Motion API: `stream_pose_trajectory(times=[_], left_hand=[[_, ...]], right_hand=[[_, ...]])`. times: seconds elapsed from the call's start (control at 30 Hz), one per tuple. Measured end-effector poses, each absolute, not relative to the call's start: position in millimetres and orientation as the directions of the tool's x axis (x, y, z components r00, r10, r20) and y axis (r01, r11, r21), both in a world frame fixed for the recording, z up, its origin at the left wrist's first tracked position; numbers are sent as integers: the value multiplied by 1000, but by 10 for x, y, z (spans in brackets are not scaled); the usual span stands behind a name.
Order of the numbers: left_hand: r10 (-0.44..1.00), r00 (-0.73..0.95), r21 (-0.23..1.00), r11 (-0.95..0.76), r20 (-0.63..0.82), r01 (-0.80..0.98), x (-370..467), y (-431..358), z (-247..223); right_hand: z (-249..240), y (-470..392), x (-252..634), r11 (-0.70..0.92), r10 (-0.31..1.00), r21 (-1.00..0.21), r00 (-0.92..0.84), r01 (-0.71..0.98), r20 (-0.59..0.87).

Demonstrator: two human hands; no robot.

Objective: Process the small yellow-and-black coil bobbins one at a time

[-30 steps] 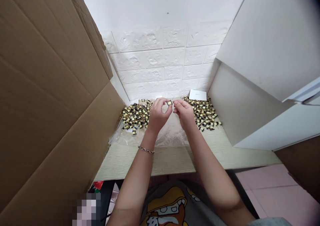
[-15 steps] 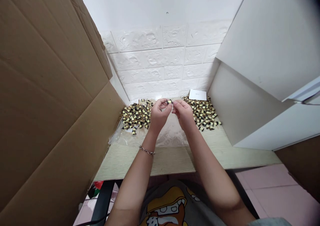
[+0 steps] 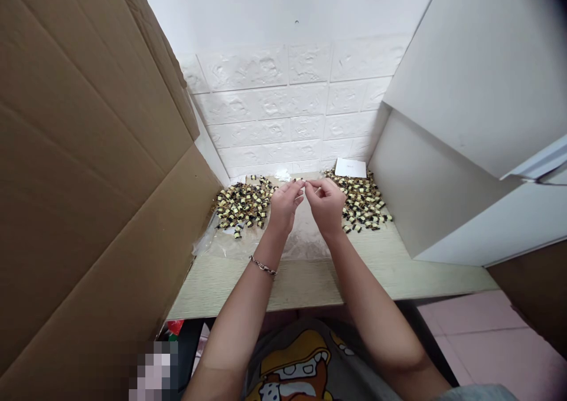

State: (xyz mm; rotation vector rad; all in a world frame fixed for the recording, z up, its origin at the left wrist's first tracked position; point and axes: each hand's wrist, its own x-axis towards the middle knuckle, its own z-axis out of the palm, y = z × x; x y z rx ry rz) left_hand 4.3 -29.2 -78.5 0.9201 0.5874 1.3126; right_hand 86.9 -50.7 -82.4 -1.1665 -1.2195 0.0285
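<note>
Your left hand point(image 3: 282, 205) pinches the part point(image 3: 298, 180) at its fingertips, whether your right hand point(image 3: 326, 207) grips it I cannot tell; likely light and stiff, it suits a gentle hold by its sides.

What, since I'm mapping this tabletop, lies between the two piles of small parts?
The head view shows clear plastic sheeting between the left pile and right pile, partly hidden by the left hand and right hand.
</note>
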Motion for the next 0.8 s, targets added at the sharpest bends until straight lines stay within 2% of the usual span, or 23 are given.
stream_pose_trajectory(times=[0.1,0.23,0.53,0.8], left_hand=[[974,207,807,47,94,-589,57,-286,-803],[978,200,828,57,67,-558,63,-262,-827],[980,22,902,-175,199,-394,82,-224,-869],[952,-45,928,-307,304,-213,74,-213,-867]], right_hand=[[-849,-501,874,465,559,-626,341,625,756],[-869,-495,869,449,567,-583,289,677,772],[-897,-480,852,397,595,-531,230,749,770],[-917,-457,871,375,619,-494,184,785,763]])
